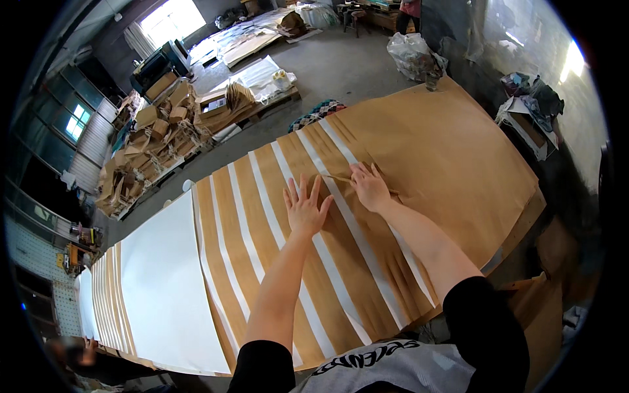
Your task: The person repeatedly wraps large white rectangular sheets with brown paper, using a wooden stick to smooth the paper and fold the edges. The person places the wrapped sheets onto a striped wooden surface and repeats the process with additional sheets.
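Overlapping brown paper sheets (262, 190) lie fanned across a long table, with white strips (350, 216) showing between their edges. My left hand (305, 211) rests flat on the fanned sheets, palm down, its fingers spread and nothing in it. To its right, my right hand (371, 188) is closed round a thin light-brown stick (337, 178), held low over the sheets. One end of the stick points toward my left fingertips; the other sticks out past my palm. Right of this hand is a broad plain brown sheet (458, 157).
A large white sheet (160, 281) and more narrow fanned sheets (108, 301) continue leftward. Another person's hand (88, 354) is at the lower left; someone stands at the back (409, 10). Cardboard scraps (154, 131) fill a pallet beyond the table. A plastic bag (409, 56) stands behind it.
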{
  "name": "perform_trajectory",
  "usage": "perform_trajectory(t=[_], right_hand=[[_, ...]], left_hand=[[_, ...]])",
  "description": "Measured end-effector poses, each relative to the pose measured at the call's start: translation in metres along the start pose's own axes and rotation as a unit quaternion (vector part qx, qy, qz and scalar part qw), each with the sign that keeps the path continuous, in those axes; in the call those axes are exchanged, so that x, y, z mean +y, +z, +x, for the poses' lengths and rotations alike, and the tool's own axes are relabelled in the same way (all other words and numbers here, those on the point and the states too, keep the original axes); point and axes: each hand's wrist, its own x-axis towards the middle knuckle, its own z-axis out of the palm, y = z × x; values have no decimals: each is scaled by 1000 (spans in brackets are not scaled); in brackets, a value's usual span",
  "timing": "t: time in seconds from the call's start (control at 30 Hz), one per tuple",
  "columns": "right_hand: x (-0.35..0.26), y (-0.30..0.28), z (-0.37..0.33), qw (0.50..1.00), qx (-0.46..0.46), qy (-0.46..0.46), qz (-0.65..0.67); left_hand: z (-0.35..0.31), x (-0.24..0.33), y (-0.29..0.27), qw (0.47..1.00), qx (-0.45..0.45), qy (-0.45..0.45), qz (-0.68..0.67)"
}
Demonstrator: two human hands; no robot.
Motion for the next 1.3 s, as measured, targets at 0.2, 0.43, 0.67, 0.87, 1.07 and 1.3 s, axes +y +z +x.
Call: perform_trajectory(t=[0.2,0.43,0.67,0.87,1.07,1.3], right_hand=[[1,13,-2,1000,12,-4,18],[-2,2,-6,1000,-12,11,2],[0,5,-7,1000,-8,5,-11],[2,16,-1,999,-6,-17,-43],[-1,18,10,989,-138,23,-47],[-23,11,44,995,-100,-1,-17]], left_hand=[[35,-27,34,1000,-14,-9,15],[30,-16,43,999,-45,-15,6],[33,-18,50,1000,-19,-13,-13],[38,-27,55,998,-51,-30,0],[-5,-20,12,1000,-2,-21,-2],[-56,-60,-6,997,-21,-72,1]])
